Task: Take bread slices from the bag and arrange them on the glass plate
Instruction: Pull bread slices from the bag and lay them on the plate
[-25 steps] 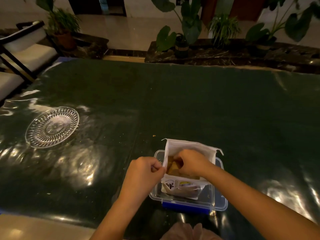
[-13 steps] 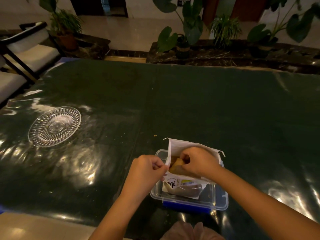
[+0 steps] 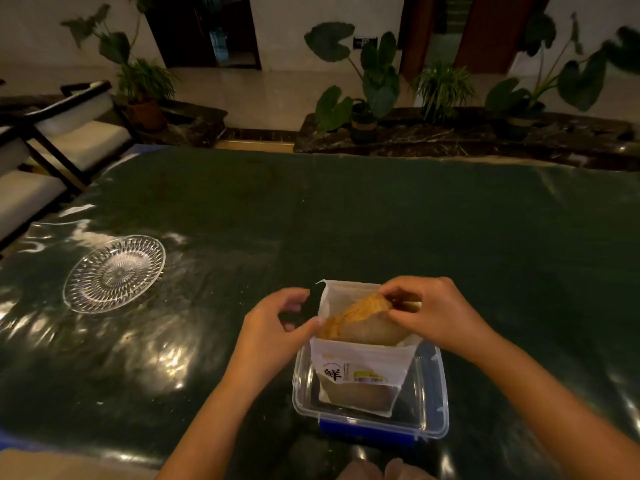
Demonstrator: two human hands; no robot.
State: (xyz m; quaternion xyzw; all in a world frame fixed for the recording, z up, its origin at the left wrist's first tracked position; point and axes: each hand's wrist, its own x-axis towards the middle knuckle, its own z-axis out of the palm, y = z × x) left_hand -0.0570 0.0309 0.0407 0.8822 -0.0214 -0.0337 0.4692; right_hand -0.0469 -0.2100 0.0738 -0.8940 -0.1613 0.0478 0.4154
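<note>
A white bread bag (image 3: 360,367) stands upright in a clear plastic container (image 3: 434,403) with a blue latch, near the table's front edge. A brown bread slice (image 3: 363,323) sticks halfway out of the bag's open top. My right hand (image 3: 436,313) pinches the slice's upper crust. My left hand (image 3: 273,330) is beside the bag's left edge, fingers spread, thumb touching the bag's rim and the slice's corner. The glass plate (image 3: 114,273) lies to the left on the table with nothing on it.
The table (image 3: 381,220) has a dark green glossy cover. Chairs with white cushions (image 3: 69,140) stand at the far left. Potted plants (image 3: 367,98) line a ledge behind the table. Something pale and translucent (image 3: 377,471) lies at the bottom edge.
My right hand has lifted the slice from deep inside the bag to halfway out. My left hand has let go of its pinch on the bag's edge and spread its fingers.
</note>
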